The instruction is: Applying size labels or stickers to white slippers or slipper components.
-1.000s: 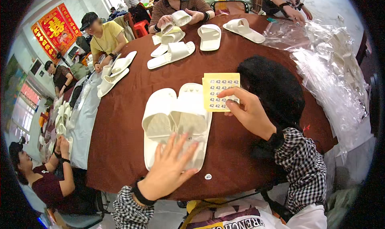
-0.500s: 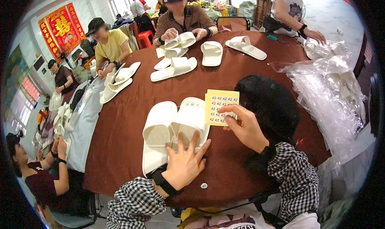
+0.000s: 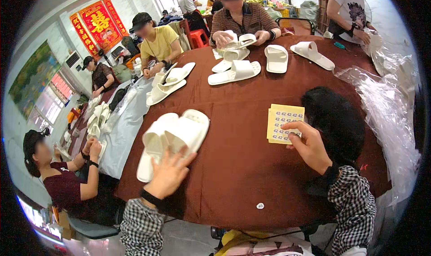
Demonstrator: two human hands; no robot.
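Note:
A pair of white slippers (image 3: 173, 137) lies side by side on the brown round table (image 3: 238, 166) in front of me. My left hand (image 3: 169, 173) rests flat with fingers spread on the near end of the slippers. My right hand (image 3: 310, 146) touches the lower edge of a yellow sheet of small round stickers (image 3: 283, 122) lying on the table. A black bag (image 3: 336, 121) sits right beside that hand. One loose white sticker (image 3: 260, 205) lies near the table's front edge.
More white slippers (image 3: 233, 72) lie across the far side, where several other people sit handling them. Crumpled clear plastic bags (image 3: 390, 108) pile along the right edge. A second table (image 3: 125, 121) with a pale cloth stands at the left.
My left hand and the slipper pair have shifted left and nearer. The sticker sheet now sits further right, with my right hand still at its lower edge.

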